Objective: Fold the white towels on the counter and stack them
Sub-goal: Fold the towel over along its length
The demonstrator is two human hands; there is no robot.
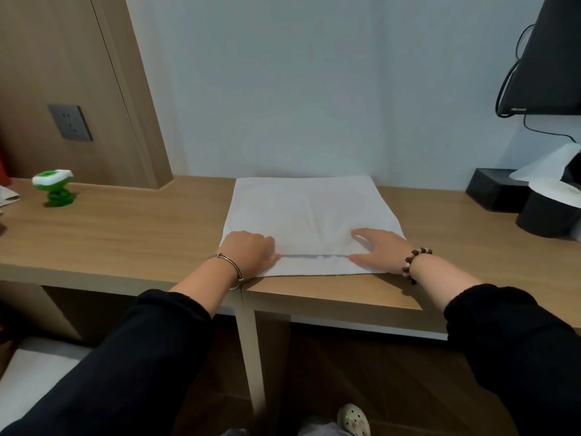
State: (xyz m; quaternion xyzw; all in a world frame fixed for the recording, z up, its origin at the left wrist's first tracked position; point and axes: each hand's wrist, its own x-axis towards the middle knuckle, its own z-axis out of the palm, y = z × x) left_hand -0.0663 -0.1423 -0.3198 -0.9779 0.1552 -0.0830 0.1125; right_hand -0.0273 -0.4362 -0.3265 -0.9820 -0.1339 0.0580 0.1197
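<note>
A white towel [309, 212] lies flat on the wooden counter [141, 234], reaching from the wall to near the front edge. An upper layer ends in an edge line running between my hands, with a strip of the lower layer showing below it. My left hand [250, 253] sits at the towel's near left corner, fingers curled around that upper edge. My right hand [377, 250] lies on the towel near its right corner, fingers stretched flat on the cloth and thumb at the edge line.
A green and white toy [55, 188] stands at the counter's left. A black box [493, 190] and a black round holder with white tissue [547, 212] sit at the right, under a black monitor [550, 58]. A wall socket [69, 122] is on the wooden panel.
</note>
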